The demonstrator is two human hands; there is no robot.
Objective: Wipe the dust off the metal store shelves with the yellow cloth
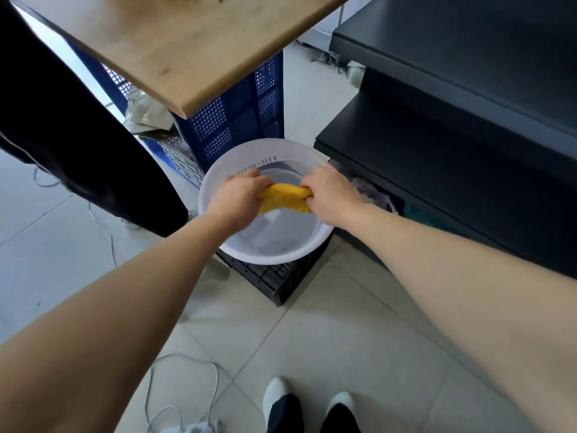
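A yellow cloth (pixel 285 197) is bunched and twisted between both hands above a white plastic basin (pixel 240 248) holding water. My left hand (pixel 239 195) grips the cloth's left end. My right hand (pixel 331 195) grips its right end. The basin rests on a low black crate (pixel 274 276) on the floor. Dark metal store shelves (pixel 452 142) stand to the right, their lowest shelf edge close to the basin's right rim.
A wooden tabletop (pixel 187 48) overhangs at upper left, with a blue perforated crate (pixel 237 120) beneath it. A dark garment (pixel 62 120) hangs at left. Loose cables (pixel 187 385) lie on the tiled floor near my feet (pixel 309 407).
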